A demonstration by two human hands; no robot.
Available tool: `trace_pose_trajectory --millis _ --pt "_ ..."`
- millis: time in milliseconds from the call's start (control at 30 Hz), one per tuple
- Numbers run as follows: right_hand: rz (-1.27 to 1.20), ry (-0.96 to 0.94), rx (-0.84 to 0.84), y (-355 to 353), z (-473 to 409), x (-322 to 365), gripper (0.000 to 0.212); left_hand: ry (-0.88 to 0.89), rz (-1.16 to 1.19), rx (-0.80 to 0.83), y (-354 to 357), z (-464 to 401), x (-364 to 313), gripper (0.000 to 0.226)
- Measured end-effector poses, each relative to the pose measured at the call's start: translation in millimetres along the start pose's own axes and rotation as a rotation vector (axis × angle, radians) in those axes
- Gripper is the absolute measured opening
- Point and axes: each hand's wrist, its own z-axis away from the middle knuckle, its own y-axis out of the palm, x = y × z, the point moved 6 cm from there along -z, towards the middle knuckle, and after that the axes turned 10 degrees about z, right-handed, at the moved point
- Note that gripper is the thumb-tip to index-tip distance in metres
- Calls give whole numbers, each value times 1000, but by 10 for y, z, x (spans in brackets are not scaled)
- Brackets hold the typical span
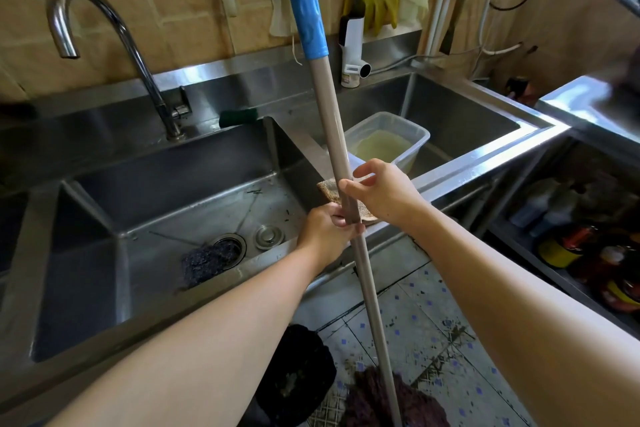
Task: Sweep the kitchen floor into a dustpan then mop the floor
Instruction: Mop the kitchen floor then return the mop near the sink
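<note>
A mop handle (332, 135) stands nearly upright in front of the double sink (166, 191), its blue grip (304, 0) at the top and its dark stringy mop head (391, 399) down on the dirty tiled floor (433, 333). The left hand (325, 229) grips the handle with fingers curled around it. Just above, the right hand (384, 191) pinches the handle between thumb and fingers (363, 170), which are loosely spread. A worn sponge (332, 191) lies on the sink's edge behind both hands.

tiled floor (433, 333), mop head (391, 399) on it
</note>
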Motion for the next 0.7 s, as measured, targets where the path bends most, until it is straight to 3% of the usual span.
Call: trace_pose_trajectory --millis 433,700 --pt "-26 -63 17 118 17 166 35 -17 75 22 0 -40 141 7" --pt "-36 -108 -141 -16 145 447 39 33 251 57 -88 40 -77 14"
